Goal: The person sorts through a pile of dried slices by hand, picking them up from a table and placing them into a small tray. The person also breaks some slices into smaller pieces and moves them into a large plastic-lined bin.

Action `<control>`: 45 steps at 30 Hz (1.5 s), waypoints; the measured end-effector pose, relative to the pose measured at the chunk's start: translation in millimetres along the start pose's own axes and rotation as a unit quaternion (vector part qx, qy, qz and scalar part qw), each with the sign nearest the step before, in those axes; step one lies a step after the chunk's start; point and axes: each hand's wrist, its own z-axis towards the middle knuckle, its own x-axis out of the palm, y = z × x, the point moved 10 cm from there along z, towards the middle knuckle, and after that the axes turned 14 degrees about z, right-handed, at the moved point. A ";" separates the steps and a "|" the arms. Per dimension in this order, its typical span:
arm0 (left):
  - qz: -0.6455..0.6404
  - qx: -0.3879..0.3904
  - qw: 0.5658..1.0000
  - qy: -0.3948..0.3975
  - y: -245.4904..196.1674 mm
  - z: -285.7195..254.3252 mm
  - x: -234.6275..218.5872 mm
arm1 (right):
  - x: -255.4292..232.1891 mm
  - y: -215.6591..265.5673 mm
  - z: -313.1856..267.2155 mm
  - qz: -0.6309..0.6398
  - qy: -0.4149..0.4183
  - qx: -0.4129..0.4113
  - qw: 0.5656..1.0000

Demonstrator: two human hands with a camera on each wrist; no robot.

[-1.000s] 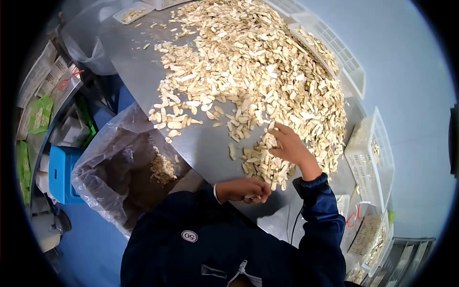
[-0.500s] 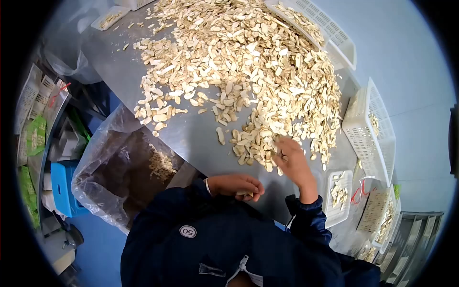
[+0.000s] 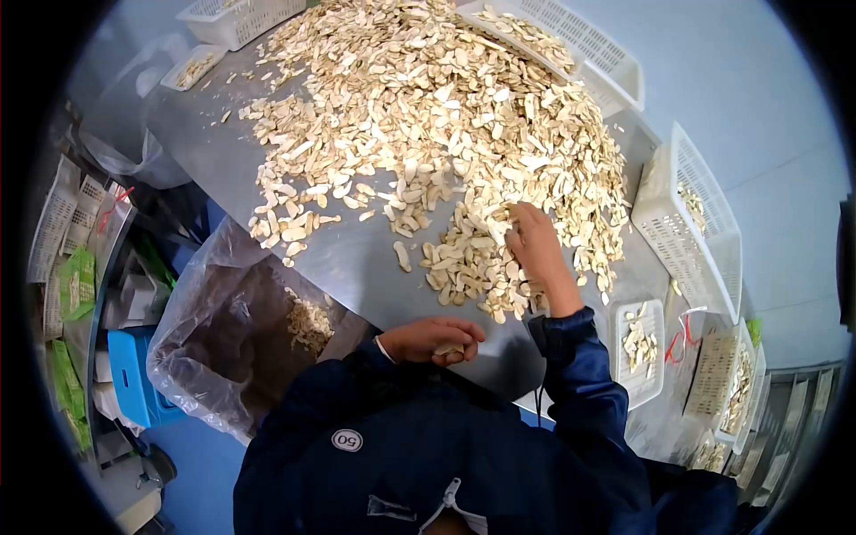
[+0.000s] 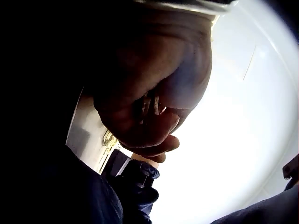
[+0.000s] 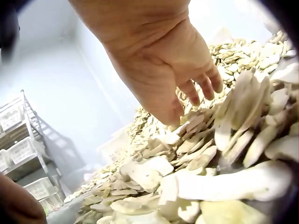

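Note:
A broad heap of pale dried slices [image 3: 419, 125] covers much of the metal table [image 3: 357, 276]. My right hand [image 3: 539, 250] reaches into a small near pile of the slices [image 3: 477, 267], palm down, its fingertips at their surface. In the right wrist view, the fingers [image 5: 205, 86] point down among the slices, slightly bent, with nothing seen between them. My left hand [image 3: 428, 340] stays near the table's front edge, close to my body. Its fingers curl round a few slices [image 3: 448, 349], whose ends also show dimly within the fist [image 4: 152, 106].
A plastic-lined bin [image 3: 209, 357] with some slices at its bottom stands left of the table. White baskets [image 3: 687, 223] line the right side. A shallow white tray [image 3: 654, 383] with several slices sits right of my right arm. A blue stool [image 3: 134, 379] stands farther left.
My right hand drew back toward my body, then reached forward to the slices again. The left hand keeps its grip near the edge. The head view has shifted, showing more of the small right tray.

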 end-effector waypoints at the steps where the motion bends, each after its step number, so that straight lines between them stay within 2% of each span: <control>1: -0.003 0.006 1.000 -0.001 -1.4 -0.2 -0.3 | 7.2 2.1 2.4 -0.012 0.006 -0.021 1.000; 2: -0.005 0.011 1.000 -0.003 -2.9 -0.6 -1.2 | 15.2 4.2 4.6 -0.023 0.012 -0.042 0.999; 3: -0.009 0.016 1.000 -0.005 -4.0 -1.5 -2.3 | 27.1 18.7 2.7 0.021 0.093 0.017 0.995; 4: -0.008 0.021 1.000 -0.004 -5.1 -2.3 -2.1 | 36.6 35.7 -1.8 0.028 0.114 -0.039 0.992; 6: -0.007 0.026 1.000 0.001 -6.1 -2.6 0.6 | 42.4 58.6 -23.9 0.122 0.152 -0.039 0.980; 9: 0.000 0.013 1.000 0.004 -2.5 0.8 0.1 | 36.2 74.0 -52.0 0.063 0.149 -0.059 0.985; 12: -0.003 0.003 1.000 0.007 -2.0 1.6 1.4 | 16.8 65.7 -77.9 -0.019 0.097 -0.035 0.994; 16: 0.002 0.003 1.000 0.006 -2.7 2.8 2.2 | -8.1 53.4 -105.5 0.040 0.034 -0.008 0.999; 19: 0.001 0.006 1.000 0.000 -1.9 1.8 1.9 | -37.2 28.9 -109.7 0.038 -0.077 0.039 0.996; 22: 0.003 0.013 1.000 -0.004 -5.4 2.5 2.6 | -40.8 -8.1 -96.1 0.077 0.004 0.214 0.974; 23: 0.005 0.016 1.000 -0.006 -4.7 3.4 1.5 | -51.1 1.7 -81.9 0.024 -0.061 0.099 0.993; 29: 0.005 0.030 0.999 -0.022 -9.1 1.7 0.4 | -26.1 -8.8 -2.7 -0.034 -0.047 -0.021 0.998; 33: 0.004 0.053 0.998 -0.031 -13.9 -2.0 0.7 | 2.6 -34.3 7.8 -0.095 0.048 0.053 0.993; 38: 0.003 0.032 0.999 -0.029 -13.3 0.7 2.3 | -7.7 -57.7 -11.3 -0.091 0.013 0.067 0.993; 40: -0.002 0.031 0.999 -0.022 -11.0 1.1 2.1 | -15.3 -47.6 -11.1 -0.098 -0.005 0.051 0.994; 41: -0.005 0.031 0.999 -0.019 -9.5 1.7 0.6 | -16.8 -49.7 -12.2 -0.091 0.000 0.085 0.992; 44: -0.007 0.035 0.999 -0.018 -9.0 1.8 -0.9 | -9.1 -22.8 5.0 -0.041 0.000 0.016 0.999; 45: -0.006 0.037 0.999 -0.020 -9.0 1.2 -1.3 | -1.6 -19.7 11.8 -0.033 0.006 0.023 0.999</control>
